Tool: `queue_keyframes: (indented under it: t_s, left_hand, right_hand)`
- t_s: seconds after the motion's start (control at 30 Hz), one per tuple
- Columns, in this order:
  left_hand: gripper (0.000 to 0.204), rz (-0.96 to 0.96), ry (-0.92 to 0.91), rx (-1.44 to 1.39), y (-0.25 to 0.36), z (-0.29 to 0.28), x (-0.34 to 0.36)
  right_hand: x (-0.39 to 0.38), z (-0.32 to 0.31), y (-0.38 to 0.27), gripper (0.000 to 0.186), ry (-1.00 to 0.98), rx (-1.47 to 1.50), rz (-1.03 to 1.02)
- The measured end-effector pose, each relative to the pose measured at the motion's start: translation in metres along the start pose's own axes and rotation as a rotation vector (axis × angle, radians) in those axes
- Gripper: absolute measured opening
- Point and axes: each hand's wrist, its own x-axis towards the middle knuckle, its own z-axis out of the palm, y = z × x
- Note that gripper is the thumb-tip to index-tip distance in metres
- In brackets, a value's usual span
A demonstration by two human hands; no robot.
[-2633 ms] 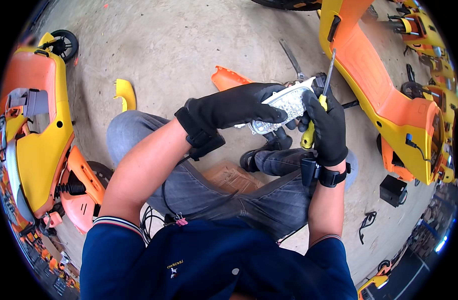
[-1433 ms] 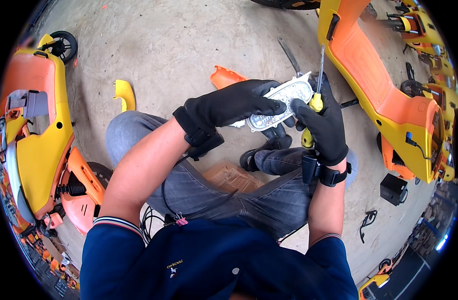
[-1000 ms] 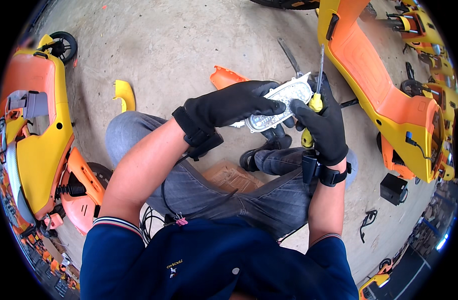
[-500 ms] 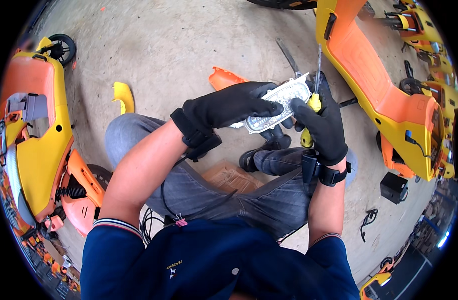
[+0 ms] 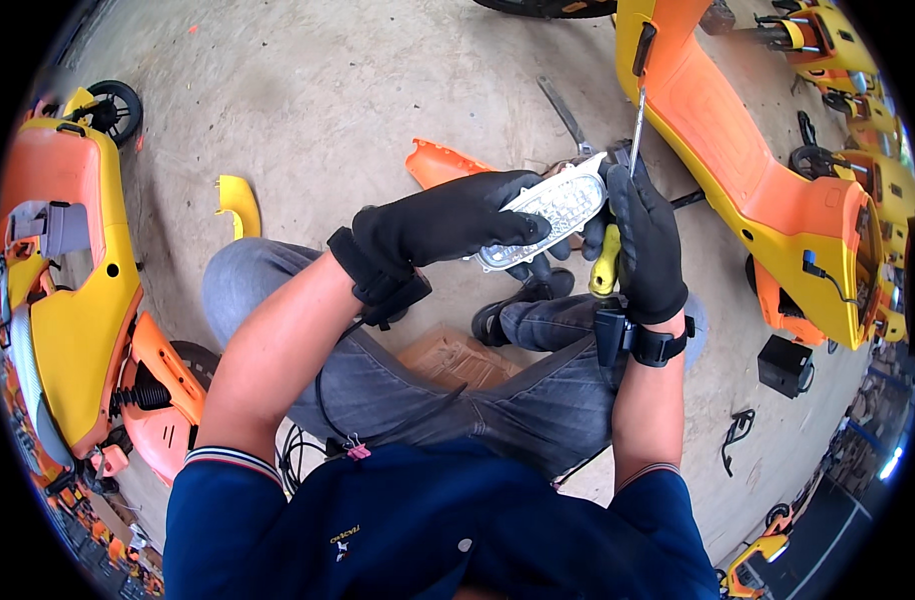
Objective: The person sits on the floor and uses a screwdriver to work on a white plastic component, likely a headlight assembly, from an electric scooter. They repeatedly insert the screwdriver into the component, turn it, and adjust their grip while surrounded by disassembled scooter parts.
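Observation:
My gloved left hand [image 5: 443,220] grips an oval lamp [image 5: 575,200] with a clear, patterned face and a pale rim, its thumb lying across the near left end. The lamp is tilted, its far end up to the right. Just right of it, my gloved right hand [image 5: 653,245] is closed round a screwdriver with a yellow handle [image 5: 606,262]. The metal shaft points up and away beyond the fingers. Part of the handle is hidden by the right hand, and the lamp's underside cannot be seen.
An orange plastic panel [image 5: 440,162], a dark metal strip [image 5: 564,112] and a curved yellow piece [image 5: 240,207] lie on the concrete floor. Yellow-orange scooter bodies stand left [image 5: 83,330] and right [image 5: 723,120]. Flattened cardboard [image 5: 460,358] lies between my legs; a black box [image 5: 786,366] sits right.
My right thumb has come off the lamp's face, and the right fingers look straighter along the screwdriver. The lamp has shifted slightly left in the picture, still in my left hand.

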Motion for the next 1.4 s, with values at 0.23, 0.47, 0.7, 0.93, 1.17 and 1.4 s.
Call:
queue_keyframes:
  t_s: [0.23,0.47,0.7,0.93,1.17,1.4]
  left_hand:
    - [0.057,-0.022,0.012,0.019,-0.001,0.0,0.0]
    - [0.061,-0.017,-0.003,0.02,-0.011,-0.005,0.003]
    - [0.063,-0.024,0.03,0.039,-0.005,0.0,0.001]
    - [0.06,-0.037,0.022,0.039,-0.002,0.0,0.001]
    - [0.06,-0.056,0.002,0.015,-0.01,-0.002,0.003]
    - [0.059,-0.065,0.004,0.047,-0.009,-0.001,0.004]
  right_hand:
    - [0.0,0.001,-0.001,0.031,-0.005,0.04,0.097]
    - [0.0,0.0,0.0,0.03,0.003,0.011,0.117]
    - [-0.001,-0.001,-0.001,0.03,-0.011,0.014,0.103]
    - [0.0,0.0,0.0,0.027,-0.002,0.017,0.104]
    - [-0.001,-0.001,-0.002,0.022,-0.038,-0.03,0.094]
    - [-0.002,-0.001,-0.005,0.023,-0.04,-0.028,0.112]
